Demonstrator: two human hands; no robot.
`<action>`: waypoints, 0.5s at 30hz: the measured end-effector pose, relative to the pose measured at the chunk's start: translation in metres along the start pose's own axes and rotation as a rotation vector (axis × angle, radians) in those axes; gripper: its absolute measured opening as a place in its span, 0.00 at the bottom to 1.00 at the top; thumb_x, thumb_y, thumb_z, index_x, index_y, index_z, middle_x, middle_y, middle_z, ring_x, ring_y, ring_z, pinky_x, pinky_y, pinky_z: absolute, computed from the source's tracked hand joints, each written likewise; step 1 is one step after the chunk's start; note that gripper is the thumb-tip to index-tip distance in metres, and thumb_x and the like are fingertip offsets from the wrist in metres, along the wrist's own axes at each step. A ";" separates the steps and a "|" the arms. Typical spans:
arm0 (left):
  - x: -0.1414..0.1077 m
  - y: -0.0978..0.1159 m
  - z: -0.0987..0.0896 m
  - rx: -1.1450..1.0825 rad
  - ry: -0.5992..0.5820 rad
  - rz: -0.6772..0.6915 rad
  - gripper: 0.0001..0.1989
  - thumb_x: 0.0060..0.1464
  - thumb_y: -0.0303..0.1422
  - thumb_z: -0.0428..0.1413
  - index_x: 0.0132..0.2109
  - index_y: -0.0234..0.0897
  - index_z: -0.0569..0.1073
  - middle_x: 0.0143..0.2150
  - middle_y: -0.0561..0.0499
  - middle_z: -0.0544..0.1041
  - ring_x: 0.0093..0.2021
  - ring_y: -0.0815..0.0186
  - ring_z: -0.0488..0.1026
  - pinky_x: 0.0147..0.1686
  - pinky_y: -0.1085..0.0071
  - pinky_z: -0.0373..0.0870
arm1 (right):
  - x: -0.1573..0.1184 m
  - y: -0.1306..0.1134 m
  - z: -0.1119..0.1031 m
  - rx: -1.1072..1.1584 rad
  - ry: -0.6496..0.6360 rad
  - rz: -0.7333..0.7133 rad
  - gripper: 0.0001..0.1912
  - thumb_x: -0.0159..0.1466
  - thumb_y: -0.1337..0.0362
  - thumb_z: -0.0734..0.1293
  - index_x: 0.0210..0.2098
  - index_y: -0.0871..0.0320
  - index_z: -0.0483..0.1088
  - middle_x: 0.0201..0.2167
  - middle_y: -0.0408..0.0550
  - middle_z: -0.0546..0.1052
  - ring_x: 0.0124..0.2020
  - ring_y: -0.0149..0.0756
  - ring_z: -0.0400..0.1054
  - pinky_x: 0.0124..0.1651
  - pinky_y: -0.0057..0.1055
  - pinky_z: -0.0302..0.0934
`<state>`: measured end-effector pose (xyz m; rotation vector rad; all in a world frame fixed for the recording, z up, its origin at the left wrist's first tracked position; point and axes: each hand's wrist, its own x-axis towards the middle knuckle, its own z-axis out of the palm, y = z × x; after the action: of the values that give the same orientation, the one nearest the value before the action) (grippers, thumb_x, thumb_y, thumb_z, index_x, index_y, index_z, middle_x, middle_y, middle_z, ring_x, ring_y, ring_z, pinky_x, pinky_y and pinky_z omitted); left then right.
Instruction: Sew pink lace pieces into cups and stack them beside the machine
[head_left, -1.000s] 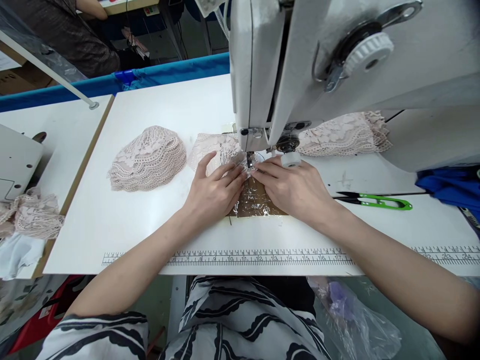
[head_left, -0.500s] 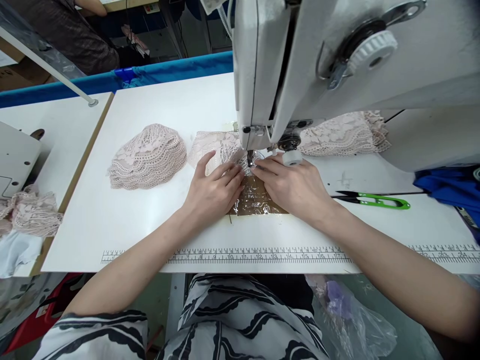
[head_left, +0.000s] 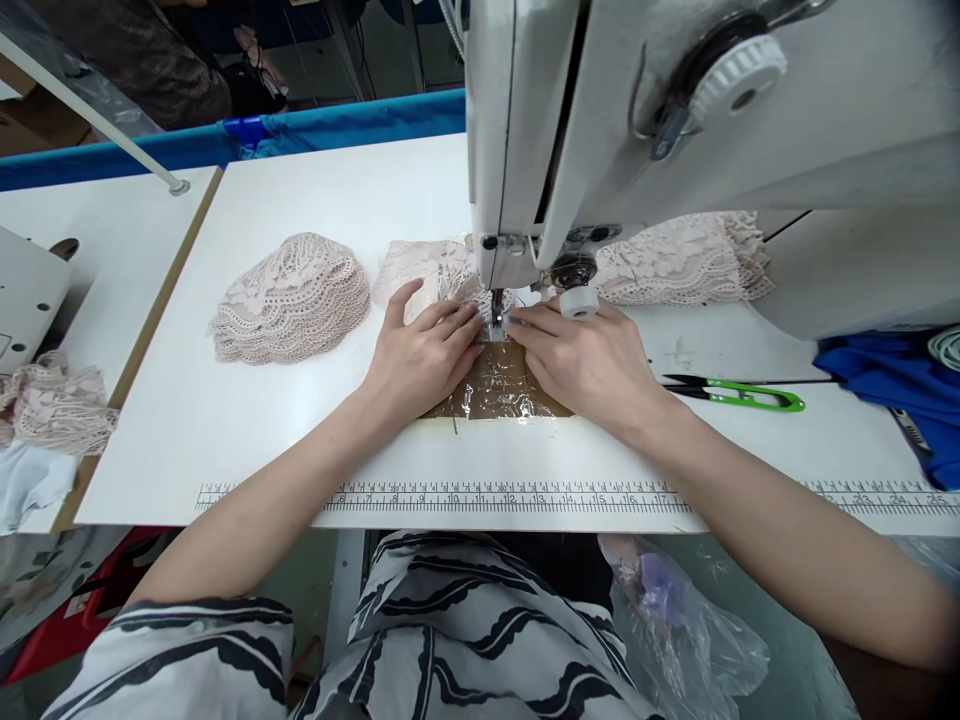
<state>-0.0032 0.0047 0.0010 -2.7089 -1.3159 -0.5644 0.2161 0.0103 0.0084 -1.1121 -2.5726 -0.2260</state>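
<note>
A pale pink lace piece (head_left: 427, 268) lies under the needle and presser foot (head_left: 496, 308) of a white sewing machine (head_left: 517, 130). Left of the foot, my left hand (head_left: 424, 350) rests palm down on the lace's near edge, fingers spread and the little finger raised. My right hand (head_left: 589, 355) is closed just right of the foot, its fingertips drawn together at the lace edge; the exact grip is partly hidden. Beneath both hands is a brown, shiny taped patch (head_left: 499, 385) on the tabletop.
Stacked lace pieces (head_left: 292, 300) lie to the left, and more lace (head_left: 682, 262) sits behind the machine head. Green thread snips (head_left: 739, 393) and blue cloth (head_left: 892, 385) are on the right. A printed ruler (head_left: 480, 497) runs along the front edge. A person (head_left: 165, 65) sits beyond.
The whole view has shifted slightly upward and left. Both hands stay beside the presser foot; my left hand has drawn slightly away from the taped patch, showing more of it.
</note>
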 end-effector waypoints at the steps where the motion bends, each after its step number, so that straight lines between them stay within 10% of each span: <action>1: 0.000 0.000 0.000 -0.003 -0.001 -0.008 0.16 0.68 0.33 0.49 0.57 0.39 0.76 0.56 0.45 0.78 0.56 0.53 0.75 0.67 0.39 0.52 | 0.000 0.000 0.000 0.006 0.000 0.004 0.19 0.68 0.75 0.57 0.42 0.59 0.79 0.40 0.50 0.83 0.38 0.43 0.71 0.46 0.41 0.60; 15: 0.000 -0.010 -0.001 0.107 0.017 -0.194 0.13 0.67 0.28 0.49 0.50 0.30 0.76 0.51 0.42 0.79 0.50 0.54 0.75 0.45 0.61 0.73 | -0.001 -0.001 -0.001 -0.011 0.109 -0.061 0.17 0.68 0.74 0.59 0.47 0.56 0.77 0.45 0.46 0.83 0.38 0.40 0.76 0.44 0.39 0.64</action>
<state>-0.0113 0.0113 0.0012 -2.5037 -1.5681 -0.5144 0.2166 0.0090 0.0090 -0.9981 -2.5134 -0.3068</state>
